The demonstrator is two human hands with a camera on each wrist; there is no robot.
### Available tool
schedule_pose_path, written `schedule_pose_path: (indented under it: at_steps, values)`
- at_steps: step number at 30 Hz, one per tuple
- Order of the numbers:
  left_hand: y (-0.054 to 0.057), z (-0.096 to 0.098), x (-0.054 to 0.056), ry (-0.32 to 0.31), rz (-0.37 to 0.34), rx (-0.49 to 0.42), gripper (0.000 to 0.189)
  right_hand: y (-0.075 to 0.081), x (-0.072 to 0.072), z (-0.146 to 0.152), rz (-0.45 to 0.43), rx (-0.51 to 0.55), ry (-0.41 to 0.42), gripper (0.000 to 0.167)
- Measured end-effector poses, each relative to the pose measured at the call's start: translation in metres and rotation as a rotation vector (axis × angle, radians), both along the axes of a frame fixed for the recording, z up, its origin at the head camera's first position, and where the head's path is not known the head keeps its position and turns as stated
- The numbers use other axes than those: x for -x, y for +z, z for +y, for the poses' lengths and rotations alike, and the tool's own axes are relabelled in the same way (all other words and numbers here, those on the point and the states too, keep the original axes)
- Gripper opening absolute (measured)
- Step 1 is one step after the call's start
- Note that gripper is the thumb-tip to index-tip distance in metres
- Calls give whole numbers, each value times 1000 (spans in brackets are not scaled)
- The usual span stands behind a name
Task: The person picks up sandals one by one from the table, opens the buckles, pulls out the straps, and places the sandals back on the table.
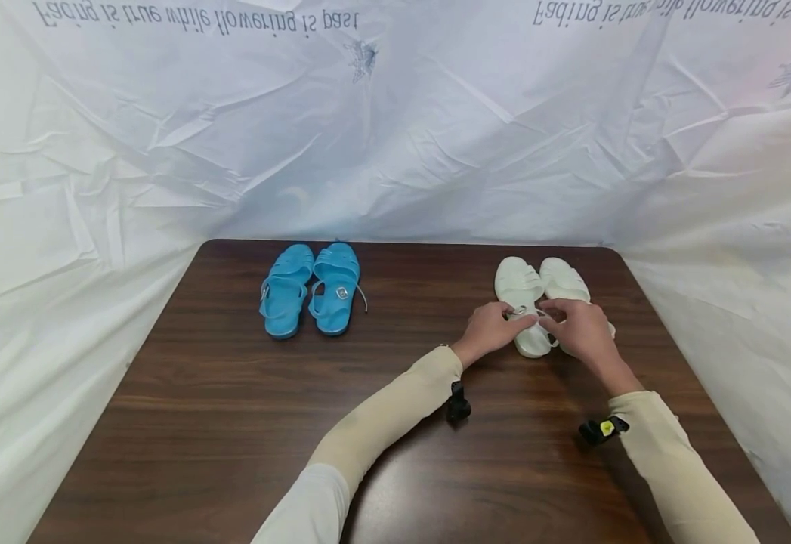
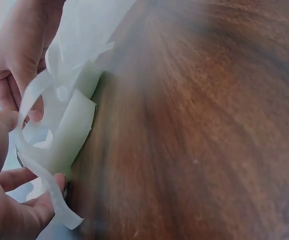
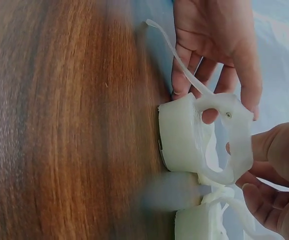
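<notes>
A pair of white sandals stands at the table's right rear, the left sandal (image 1: 517, 276) beside the right sandal (image 1: 563, 278). Both hands are at the heel strap (image 3: 241, 137) of the left one. My left hand (image 1: 492, 330) holds the strap near its buckle, thumb above and fingers beneath, while a loose strap end (image 2: 59, 204) sticks out past the fingers. From the other side, my right hand (image 1: 582, 330) pinches the looped strap between thumb and finger. It partly hides the right sandal in the head view.
Two blue sandals (image 1: 334, 291) stand side by side at the left rear of the brown wooden table (image 1: 286, 423). A white printed sheet (image 1: 395, 136) hangs behind the table and along its sides.
</notes>
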State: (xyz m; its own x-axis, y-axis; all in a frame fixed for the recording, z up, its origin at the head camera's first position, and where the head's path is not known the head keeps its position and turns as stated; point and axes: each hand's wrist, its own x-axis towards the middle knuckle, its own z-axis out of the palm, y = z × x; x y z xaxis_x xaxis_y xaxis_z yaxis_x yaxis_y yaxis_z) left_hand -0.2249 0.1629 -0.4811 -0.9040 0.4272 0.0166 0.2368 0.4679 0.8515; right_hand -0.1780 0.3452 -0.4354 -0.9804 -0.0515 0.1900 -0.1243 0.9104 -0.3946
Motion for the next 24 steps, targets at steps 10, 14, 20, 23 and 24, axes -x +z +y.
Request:
schedule_pose_path:
  at_steps: [10, 14, 20, 23, 24]
  values:
    - [0, -1, -1, 43, -94, -48, 50, 0, 2, 0, -52, -23, -13, 33]
    - [-1, -4, -1, 52, -135, -115, 48, -1, 3, -1, -66, -46, -4, 33]
    - [0, -6, -1, 67, -211, -222, 41, 1, 7, -4, -69, -75, 6, 29]
    - [1, -8, -2, 76, -231, -232, 41, 4, 6, -7, -76, -72, 6, 27]
    - [2, -9, -2, 76, -235, -235, 41, 5, 6, -8, -81, -64, 5, 27]
